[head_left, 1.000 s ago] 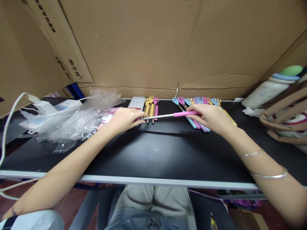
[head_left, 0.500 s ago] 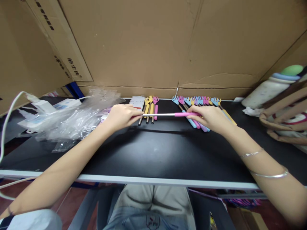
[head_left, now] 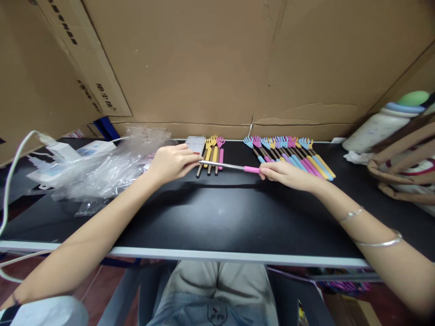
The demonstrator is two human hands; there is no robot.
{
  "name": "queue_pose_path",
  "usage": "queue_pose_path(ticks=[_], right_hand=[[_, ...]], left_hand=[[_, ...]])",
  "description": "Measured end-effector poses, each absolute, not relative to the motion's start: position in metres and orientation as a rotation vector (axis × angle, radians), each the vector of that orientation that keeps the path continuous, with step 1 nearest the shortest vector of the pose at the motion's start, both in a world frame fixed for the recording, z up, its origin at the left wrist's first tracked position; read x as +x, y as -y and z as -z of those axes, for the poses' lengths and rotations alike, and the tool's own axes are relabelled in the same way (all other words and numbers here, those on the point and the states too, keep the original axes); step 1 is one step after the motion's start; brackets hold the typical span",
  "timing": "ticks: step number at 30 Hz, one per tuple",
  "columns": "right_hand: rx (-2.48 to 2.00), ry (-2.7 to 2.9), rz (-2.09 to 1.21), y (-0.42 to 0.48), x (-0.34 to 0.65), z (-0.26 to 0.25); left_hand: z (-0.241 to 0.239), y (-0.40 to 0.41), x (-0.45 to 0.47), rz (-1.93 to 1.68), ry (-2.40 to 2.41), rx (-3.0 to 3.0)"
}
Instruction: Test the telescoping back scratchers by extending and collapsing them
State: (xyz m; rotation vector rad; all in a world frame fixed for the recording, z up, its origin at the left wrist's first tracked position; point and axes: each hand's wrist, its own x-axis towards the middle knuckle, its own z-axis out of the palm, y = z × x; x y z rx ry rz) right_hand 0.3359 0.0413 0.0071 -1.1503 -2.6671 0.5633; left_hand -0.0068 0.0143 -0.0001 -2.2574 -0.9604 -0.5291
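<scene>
I hold a back scratcher with a pink handle and a thin metal rod stretched across in front of me above the table. My left hand is closed on the rod's left end; the end itself is hidden by the fingers. My right hand pinches the right part of the pink handle. The scratcher tilts slightly down to the right. Behind it lie several yellow back scratchers and a pink one, beside a phone. A row of several multicoloured back scratchers lies behind my right hand.
Crumpled clear plastic bags and a white power strip with cables occupy the left of the black table. A bottle and a brown bag stand at the right. Cardboard walls the back.
My right hand has moved left and a little toward me, lowering the handle end of the scratcher. My left hand has barely shifted. More of the multicoloured row now shows.
</scene>
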Motion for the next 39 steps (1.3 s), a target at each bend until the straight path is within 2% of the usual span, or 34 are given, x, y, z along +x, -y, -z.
queue_pose_path(ticks=[4,8,15,25,32,39], right_hand=[[-1.248,2.532,-0.321,-0.039,0.336,-0.009],[-1.285,2.439,-0.252,-0.034,0.337,-0.018],[-1.253,2.430,-0.464,-0.033,0.342,-0.025],[-1.139,2.568,-0.478,-0.036,0.341,-0.019],[-1.329,2.440,-0.796,-0.036,0.341,-0.017],[-1.189,2.291,-0.699,-0.042,0.349,-0.026]], left_hand=[[0.001,-0.013,-0.005,0.536,0.960,-2.261],[-0.001,-0.009,-0.001,0.619,1.000,-2.268],[-0.003,-0.007,-0.002,0.674,0.971,-2.251],[-0.001,-0.011,-0.005,0.670,0.759,-2.199],[0.001,-0.009,-0.001,0.690,0.805,-2.232],[0.000,-0.009,0.000,0.779,0.939,-2.258]])
